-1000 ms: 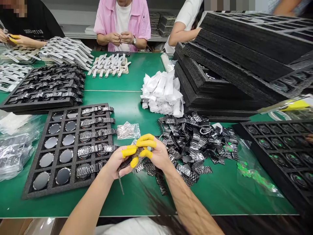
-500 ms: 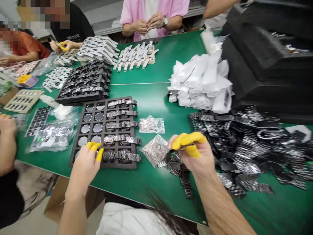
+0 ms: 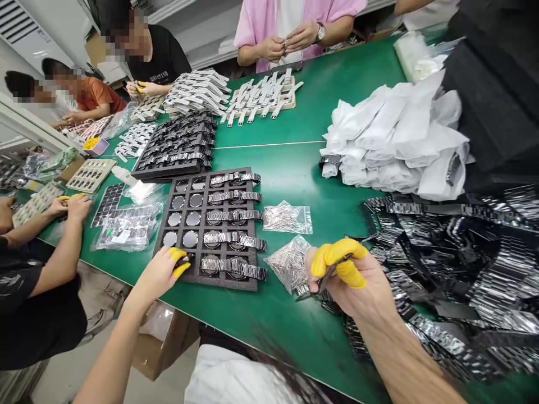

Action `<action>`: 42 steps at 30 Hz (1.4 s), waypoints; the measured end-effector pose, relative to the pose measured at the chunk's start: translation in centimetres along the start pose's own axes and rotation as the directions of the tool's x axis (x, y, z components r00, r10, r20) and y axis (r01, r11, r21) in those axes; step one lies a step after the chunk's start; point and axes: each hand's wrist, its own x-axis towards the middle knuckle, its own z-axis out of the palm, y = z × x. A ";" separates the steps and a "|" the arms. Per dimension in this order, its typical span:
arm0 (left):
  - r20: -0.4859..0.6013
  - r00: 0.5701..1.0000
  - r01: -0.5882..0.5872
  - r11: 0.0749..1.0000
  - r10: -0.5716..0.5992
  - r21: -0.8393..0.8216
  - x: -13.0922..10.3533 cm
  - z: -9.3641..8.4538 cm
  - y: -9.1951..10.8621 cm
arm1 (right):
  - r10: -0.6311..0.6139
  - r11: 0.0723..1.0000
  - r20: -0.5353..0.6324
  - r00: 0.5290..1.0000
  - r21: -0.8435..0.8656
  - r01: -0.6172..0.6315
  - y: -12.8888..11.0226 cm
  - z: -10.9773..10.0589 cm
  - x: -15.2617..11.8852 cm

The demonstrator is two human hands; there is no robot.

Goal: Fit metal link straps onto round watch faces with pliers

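My left hand [image 3: 162, 273] is closed at the near left corner of the black foam tray [image 3: 202, 229]. Its yellow-capped fingers pinch a dark watch case [image 3: 184, 260], partly hidden by them. Bare round watch cases fill the tray's left columns, and watches with black link bands [image 3: 233, 241] lie across the right ones. Over the table, right of the tray, my right hand [image 3: 353, 275] is closed on a dark metal watch band [image 3: 330, 273], with yellow caps on its fingers too. Beside that hand lies a clear bag of small silver pins [image 3: 289, 262].
A second pin bag [image 3: 287, 217] lies behind the first. Loose black bands [image 3: 455, 252] heap at right, below white-wrapped bundles [image 3: 391, 140]. Stacked black trays [image 3: 177, 143] and a plastic bag [image 3: 126, 227] stand left. Co-workers sit left and across the green table [image 3: 269, 160].
The view has swung left, so the table's contents appear further right. My left hand now shows a watch case between its fingers. The band in my right hand shows more clearly, slanting down.
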 end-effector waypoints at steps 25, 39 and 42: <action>-0.302 0.878 -0.455 0.450 0.371 -0.768 13.4 5.3 16.9 | 0.257 0.965 -0.089 0.962 -0.034 -0.261 2.8 1.6 1.2; -0.434 0.782 -0.622 0.599 0.447 -0.505 12.7 5.1 15.8 | 0.372 0.921 -0.044 0.927 -0.106 -0.374 2.7 1.3 1.1; -0.425 0.783 -0.621 0.603 0.454 -0.501 12.6 5.0 15.8 | 0.392 0.910 -0.038 0.919 -0.134 -0.393 2.7 1.4 1.1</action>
